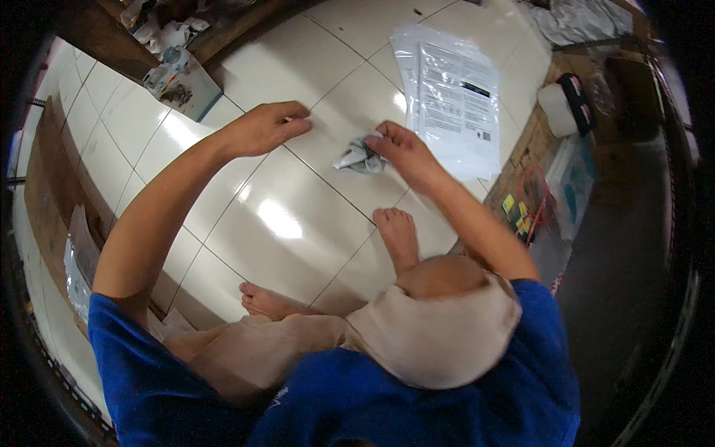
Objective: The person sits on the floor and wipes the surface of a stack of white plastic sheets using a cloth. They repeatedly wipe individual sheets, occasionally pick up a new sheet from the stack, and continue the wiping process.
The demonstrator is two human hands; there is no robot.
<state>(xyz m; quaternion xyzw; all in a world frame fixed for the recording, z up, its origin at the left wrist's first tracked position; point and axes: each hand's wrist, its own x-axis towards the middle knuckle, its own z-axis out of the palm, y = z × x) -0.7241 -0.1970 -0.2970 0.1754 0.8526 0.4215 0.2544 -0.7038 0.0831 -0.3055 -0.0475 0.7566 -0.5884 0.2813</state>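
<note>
A small crumpled light-grey cloth (360, 156) hangs from my right hand (404, 155), pinched between thumb and fingers over the white tiled floor (275, 216). My left hand (269, 128) is held to the left of the cloth, apart from it. Its fingers bend loosely, with a gap between them and the thumb, and nothing shows in it. Just beyond my right hand lie printed paper sheets (456, 104) in clear plastic sleeves.
At the upper left, a clear plastic container (182, 83) with dark contents stands by wooden furniture (108, 37). A white-and-black case (564, 106), a clear plastic box (570, 182) and yellow bits (519, 212) line the right side. My bare feet (398, 237) rest on the tiles.
</note>
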